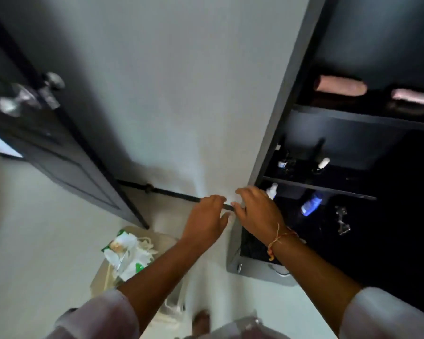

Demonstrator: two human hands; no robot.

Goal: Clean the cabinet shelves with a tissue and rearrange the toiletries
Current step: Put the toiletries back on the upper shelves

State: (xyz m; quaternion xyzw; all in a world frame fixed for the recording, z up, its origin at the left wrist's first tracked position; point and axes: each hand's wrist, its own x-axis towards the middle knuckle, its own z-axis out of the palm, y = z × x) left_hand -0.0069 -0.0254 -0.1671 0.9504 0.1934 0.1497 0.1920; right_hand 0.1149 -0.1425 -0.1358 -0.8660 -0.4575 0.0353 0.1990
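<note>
My left hand (206, 216) and my right hand (257, 209) meet at the left edge of the dark cabinet (279, 118), fingertips almost touching. The fingers are curled, and the blur and white wall hide whether a tissue is between them. A green-and-white wipes packet (123, 250) lies on a basket (101, 277) on the floor below my left arm. On the shelves stand a white bottle (272, 190), a blue bottle (311, 204) and small dark toiletries (285, 163). Two pink rolled towels (340, 85) lie on the upper shelf.
A dark door (59, 148) with a metal knob (52, 81) stands open at the left. A black rod (171, 193) runs along the foot of the white wall. A grey box (255, 267) sits at the cabinet's base. My foot (202, 321) is on the pale floor.
</note>
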